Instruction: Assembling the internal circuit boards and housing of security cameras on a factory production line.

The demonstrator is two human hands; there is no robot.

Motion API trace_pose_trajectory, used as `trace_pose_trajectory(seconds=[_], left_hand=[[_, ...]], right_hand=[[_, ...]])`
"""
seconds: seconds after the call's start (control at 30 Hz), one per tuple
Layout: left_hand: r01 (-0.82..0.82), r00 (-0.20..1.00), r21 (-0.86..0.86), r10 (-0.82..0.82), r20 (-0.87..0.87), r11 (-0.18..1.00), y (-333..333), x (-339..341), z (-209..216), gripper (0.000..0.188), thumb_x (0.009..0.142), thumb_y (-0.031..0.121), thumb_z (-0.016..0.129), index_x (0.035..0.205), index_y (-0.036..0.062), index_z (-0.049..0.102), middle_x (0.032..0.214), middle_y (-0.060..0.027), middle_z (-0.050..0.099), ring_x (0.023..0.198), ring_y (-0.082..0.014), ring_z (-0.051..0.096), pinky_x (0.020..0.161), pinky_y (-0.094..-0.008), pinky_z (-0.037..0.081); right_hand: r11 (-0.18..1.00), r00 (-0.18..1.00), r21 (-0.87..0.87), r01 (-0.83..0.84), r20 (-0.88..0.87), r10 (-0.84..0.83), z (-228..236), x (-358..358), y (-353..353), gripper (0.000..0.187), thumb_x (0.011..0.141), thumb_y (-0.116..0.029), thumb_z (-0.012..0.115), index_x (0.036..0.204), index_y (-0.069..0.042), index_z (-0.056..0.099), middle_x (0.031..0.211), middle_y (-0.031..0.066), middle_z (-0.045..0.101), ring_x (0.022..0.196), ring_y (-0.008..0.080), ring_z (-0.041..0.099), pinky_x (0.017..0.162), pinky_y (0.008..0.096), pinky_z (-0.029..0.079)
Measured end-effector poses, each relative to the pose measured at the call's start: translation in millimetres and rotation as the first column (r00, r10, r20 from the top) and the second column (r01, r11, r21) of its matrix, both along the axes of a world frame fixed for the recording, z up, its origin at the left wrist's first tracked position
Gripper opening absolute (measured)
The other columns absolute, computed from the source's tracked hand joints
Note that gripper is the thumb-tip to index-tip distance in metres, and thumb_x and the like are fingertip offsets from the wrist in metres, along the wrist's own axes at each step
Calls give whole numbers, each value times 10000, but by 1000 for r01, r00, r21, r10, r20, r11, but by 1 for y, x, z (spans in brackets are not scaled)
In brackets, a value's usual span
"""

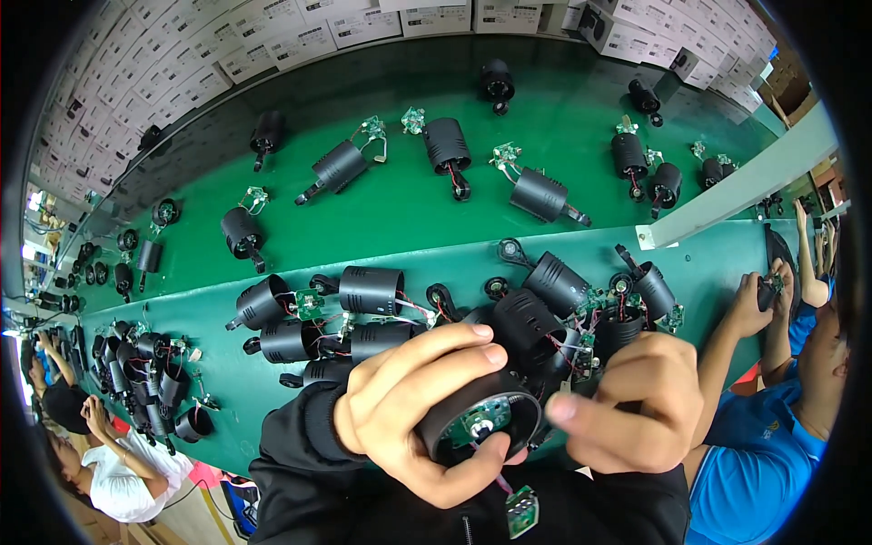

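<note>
My left hand (400, 391) is wrapped round a black cylindrical housing (450, 409), its open end facing me. Inside the housing sits a green circuit board (474, 420), with my left thumb pressing at the opening. A thin wire runs out to a small green board (522, 513) hanging below. Just to the right of the housing, my right hand (640, 404) is closed, fingers curled and thumb pointing at the rim; whatever it may pinch is too small to make out. Beyond my hands lie more black housings (371, 291) with wires and boards showing.
On the raised green shelf (381, 232) stand several spaced-out housings (341, 166) with boards. White boxes (300, 45) line the back. A pale metal post (745, 186) slants at right. A co-worker in blue (758, 454) sits right; another in white (136, 472) sits left by a housing pile (145, 377).
</note>
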State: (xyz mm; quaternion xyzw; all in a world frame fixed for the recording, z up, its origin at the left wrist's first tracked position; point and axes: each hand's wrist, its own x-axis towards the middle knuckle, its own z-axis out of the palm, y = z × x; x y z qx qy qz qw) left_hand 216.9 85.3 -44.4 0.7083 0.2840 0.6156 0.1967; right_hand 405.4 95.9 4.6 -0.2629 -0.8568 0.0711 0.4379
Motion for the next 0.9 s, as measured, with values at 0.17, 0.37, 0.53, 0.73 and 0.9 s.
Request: trace_pose_trajectory(seconds=[0.17,0.37,0.53,0.73,0.9], left_hand=[[-68,994,-70,62,-88,995,-7,-2,9,438,522,175,680,895,-46,616,940,-174,643,727,-284,643,511,-253,517],[-75,990,-16,73,-122,997,-8,-6,8,424,518,150,686,889,-44,615,937,-172,641,727,-280,641,515,-257,522],[-62,993,-27,59,-98,998,0,-8,6,417,521,120,684,901,-37,617,935,-172,638,731,-287,638,526,-275,530],[-192,972,14,192,-139,981,0,-6,7,392,526,102,677,894,-25,629,936,-179,635,741,-296,633,552,-293,538],[-258,964,44,260,-53,965,0,-7,6,401,529,103,677,906,-24,629,935,-178,635,744,-295,631,564,-283,539]], right_hand=[[999,957,-41,-29,287,40,-1,-3,-5,182,715,-148,655,894,-134,682,613,-10,447,497,107,397,442,218,319],[999,910,36,-6,414,-9,0,-11,-11,212,728,-132,649,932,-104,695,659,-30,454,503,75,381,409,170,299],[997,929,-79,6,369,24,-1,-14,-7,154,745,-163,666,889,-109,670,620,-9,490,458,115,432,399,223,332],[966,987,-204,-161,-11,162,9,-7,-15,155,729,-112,709,875,-87,663,708,31,586,527,141,538,469,232,436],[973,996,-230,-1,-89,-20,6,-16,-12,175,699,-90,751,850,-74,665,760,60,623,577,162,584,528,246,481]])
